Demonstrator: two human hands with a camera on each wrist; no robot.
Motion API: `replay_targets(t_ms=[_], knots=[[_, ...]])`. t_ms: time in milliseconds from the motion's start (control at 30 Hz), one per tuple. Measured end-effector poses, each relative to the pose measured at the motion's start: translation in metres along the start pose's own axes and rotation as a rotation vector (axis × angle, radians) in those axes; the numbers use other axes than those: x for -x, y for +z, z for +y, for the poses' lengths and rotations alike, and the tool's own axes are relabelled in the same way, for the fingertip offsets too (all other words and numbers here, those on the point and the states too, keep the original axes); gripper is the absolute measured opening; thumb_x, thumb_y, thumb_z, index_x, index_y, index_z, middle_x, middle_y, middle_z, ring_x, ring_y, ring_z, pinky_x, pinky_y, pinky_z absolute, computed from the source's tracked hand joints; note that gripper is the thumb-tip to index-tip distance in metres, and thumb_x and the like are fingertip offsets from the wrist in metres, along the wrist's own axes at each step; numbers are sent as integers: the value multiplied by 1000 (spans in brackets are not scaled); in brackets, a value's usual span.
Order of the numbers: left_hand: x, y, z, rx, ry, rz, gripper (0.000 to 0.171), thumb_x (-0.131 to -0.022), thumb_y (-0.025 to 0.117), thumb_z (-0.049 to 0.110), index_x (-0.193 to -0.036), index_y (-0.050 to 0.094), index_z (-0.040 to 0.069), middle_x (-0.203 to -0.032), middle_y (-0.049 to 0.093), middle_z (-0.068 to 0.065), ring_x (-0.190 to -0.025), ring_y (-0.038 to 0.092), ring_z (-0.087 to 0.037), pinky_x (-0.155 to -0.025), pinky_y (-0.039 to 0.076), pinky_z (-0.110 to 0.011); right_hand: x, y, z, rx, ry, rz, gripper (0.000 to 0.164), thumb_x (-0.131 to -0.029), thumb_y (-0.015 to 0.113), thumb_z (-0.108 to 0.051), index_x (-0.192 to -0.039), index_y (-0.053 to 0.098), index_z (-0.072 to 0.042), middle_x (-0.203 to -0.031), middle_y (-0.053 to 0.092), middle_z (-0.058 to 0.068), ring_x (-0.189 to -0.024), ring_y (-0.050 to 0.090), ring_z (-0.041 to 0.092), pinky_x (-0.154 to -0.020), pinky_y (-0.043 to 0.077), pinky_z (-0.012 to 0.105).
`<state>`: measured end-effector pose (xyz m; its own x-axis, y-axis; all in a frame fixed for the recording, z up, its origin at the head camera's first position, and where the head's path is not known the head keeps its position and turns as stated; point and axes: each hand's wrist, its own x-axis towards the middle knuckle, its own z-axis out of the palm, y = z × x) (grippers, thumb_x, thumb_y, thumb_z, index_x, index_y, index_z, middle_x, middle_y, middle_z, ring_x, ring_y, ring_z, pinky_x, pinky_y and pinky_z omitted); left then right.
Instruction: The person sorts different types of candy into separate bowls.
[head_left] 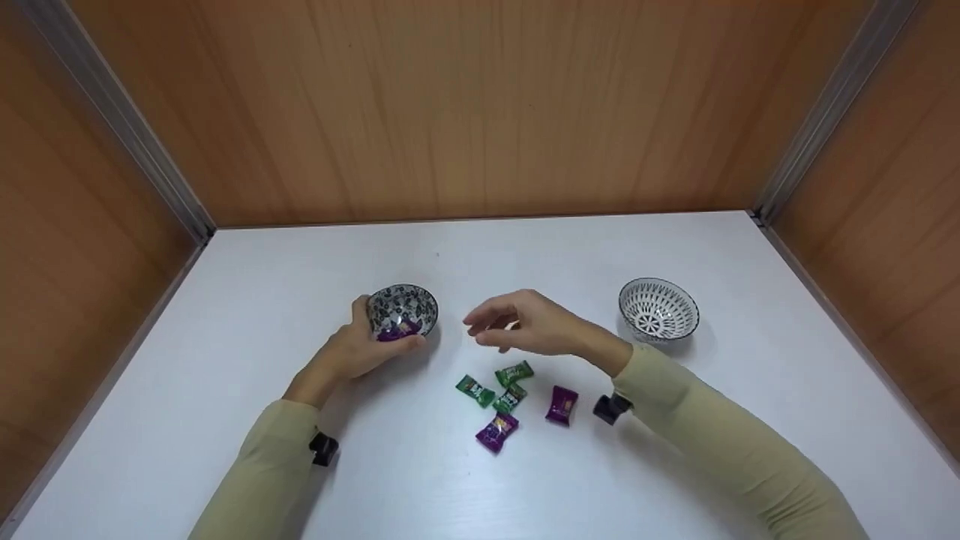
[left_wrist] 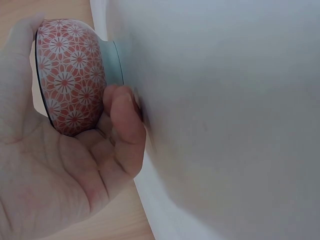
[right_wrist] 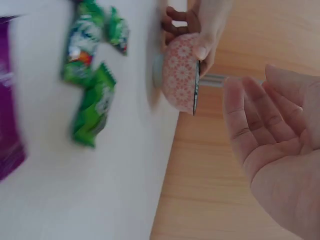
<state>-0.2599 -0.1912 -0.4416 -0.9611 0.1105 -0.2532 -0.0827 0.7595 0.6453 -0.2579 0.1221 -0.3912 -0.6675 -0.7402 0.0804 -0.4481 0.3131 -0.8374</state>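
My left hand grips a small bowl with a dark floral inside. Its outer wall is red with white flowers, above a pale foot. The thumb lies along the near rim and the fingers curl round the side. In the bowl are purple-wrapped candies, partly hidden by the rim. To the right of this bowl, my right hand hovers above the table with loosely bent fingers and nothing in it. Below it lie three green-wrapped candies and two purple-wrapped candies.
A second bowl, white with a black pattern inside, stands upright at the right. The white table meets wooden panels at the back and both sides.
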Motion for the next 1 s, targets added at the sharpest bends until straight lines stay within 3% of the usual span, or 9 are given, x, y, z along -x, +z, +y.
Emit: replay_targets(t_ms=[133, 333, 467, 633, 767, 1000], knots=[[0, -1, 0, -2, 12, 7, 142, -70, 70, 83, -159, -10, 6, -153, 30, -39, -140, 35, -52, -111, 34, -64, 33, -7, 9, 63, -88, -49, 36, -101, 67, -21, -135, 65, -10, -123, 71, 0, -110, 68, 19, -91, 57, 34], [-1, -2, 0, -16, 22, 20, 141, -70, 70, 83, -159, -8, 6, -150, 35, -39, -138, 39, -52, -109, 37, -63, 72, -12, 32, 9, -196, -116, 53, -100, 67, -12, -150, 49, -6, -131, 66, 16, -118, 63, 38, -98, 54, 42], [0, -1, 0, -21, 21, 21, 141, -70, 69, 84, -159, -8, 7, -150, 36, -39, -137, 39, -52, -109, 37, -63, 91, -13, 49, 23, -152, -138, 64, -97, 71, -15, -154, 42, -9, -139, 61, 16, -130, 56, 32, -104, 49, 46], [0, 0, -2, -19, 17, 18, 141, -70, 68, 84, -159, -9, 6, -151, 33, -39, -139, 37, -53, -110, 35, -64, 103, -11, 63, 21, -39, -199, 72, -92, 78, -18, -153, 43, -7, -147, 54, 10, -135, 50, 30, -111, 42, 47], [0, 1, -2, -10, 22, 17, 141, -71, 68, 83, -159, -10, 6, -152, 31, -40, -140, 34, -54, -111, 33, -65, 107, -7, 69, 39, 16, -251, 74, -87, 81, -17, -152, 46, -8, -145, 56, 7, -131, 53, 27, -113, 40, 42], [1, 2, -1, -3, 31, 17, 140, -72, 69, 82, -159, -10, 5, -152, 31, -41, -140, 34, -54, -112, 32, -65, 103, -2, 72, 126, 24, -235, 64, -84, 80, -3, -143, 58, -12, -134, 62, 4, -117, 59, 19, -104, 47, 36]])
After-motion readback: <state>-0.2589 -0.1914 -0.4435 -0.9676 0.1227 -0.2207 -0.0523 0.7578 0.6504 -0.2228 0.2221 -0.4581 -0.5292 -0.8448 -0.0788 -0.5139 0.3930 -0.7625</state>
